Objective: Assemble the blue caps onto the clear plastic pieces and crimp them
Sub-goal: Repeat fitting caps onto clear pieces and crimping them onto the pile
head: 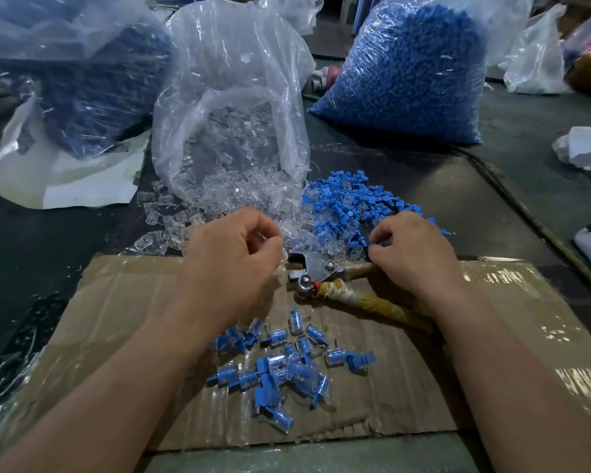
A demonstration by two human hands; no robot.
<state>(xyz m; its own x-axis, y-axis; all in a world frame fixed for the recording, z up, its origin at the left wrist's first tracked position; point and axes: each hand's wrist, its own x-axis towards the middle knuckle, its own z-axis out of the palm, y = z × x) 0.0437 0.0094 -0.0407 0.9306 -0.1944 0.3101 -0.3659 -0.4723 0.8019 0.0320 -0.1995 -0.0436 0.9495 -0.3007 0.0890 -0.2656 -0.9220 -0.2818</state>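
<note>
Dark table (492, 206) runs under everything, with a taped sheet of cardboard (116, 319) laid on it below both hands. Far beyond the left hand (232, 257) slumps a bag of dark blue parts (93, 97). Next to it an open clear bag (232, 107) spills clear plastic pieces (171, 216) right up to that hand's fingertips. The left hand's fingers are curled in toward the thumb at the edge of the spill. Whether they already pinch a clear piece cannot be told, as the plastic is see-through against the pile. Between the hands lies the crimping tool (313, 269), its metal head just beside the left hand's fingers and its tape-wrapped handles running under the right hand (413, 257). Nearer the person than the hands sits a loose heap of finished pieces (280, 363), clear with blue inside. Just beyond the right hand is a pile of loose blue caps (355, 203), and that hand's fingertips are closed in a pinch on one blue cap (371, 246) at the pile's near edge. Farther beyond stands a full bag of caps (406, 73). The likely trouble from here is a cap seated crooked on so small and slick a piece, which the crimp would then crush or leave loose. A wrist dragging the tool could also scatter the finished heap into the unassembled parts.
</note>
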